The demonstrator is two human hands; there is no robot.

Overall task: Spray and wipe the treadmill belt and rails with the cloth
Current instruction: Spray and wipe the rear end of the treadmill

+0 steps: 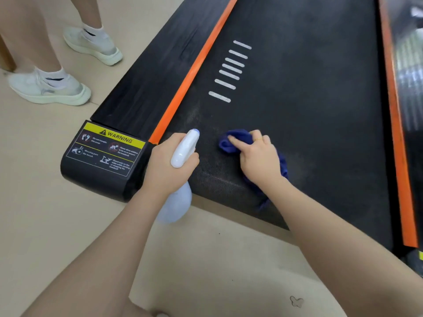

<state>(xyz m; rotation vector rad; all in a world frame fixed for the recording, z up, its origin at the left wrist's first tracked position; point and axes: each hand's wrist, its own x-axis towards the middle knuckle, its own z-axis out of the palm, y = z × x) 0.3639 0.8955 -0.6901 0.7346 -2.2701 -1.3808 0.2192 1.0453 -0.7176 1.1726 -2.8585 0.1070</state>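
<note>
The black treadmill belt (297, 99) runs away from me between two orange strips, with a black left rail (148, 83) beside it. My left hand (169, 165) grips a white spray bottle (183, 149) at the belt's near left corner, nozzle pointing along the belt. A bunched dark blue cloth (231, 140) lies on the belt under my right hand (258, 159), whose fingers curl over it and press it down. Part of the cloth trails out below my right wrist.
A black end cap with a yellow warning label (107, 152) closes the left rail's near end. Another person's legs in white shoes (50, 88) stand on the beige floor (206, 259) to the left. The right orange strip (398, 133) borders the far rail.
</note>
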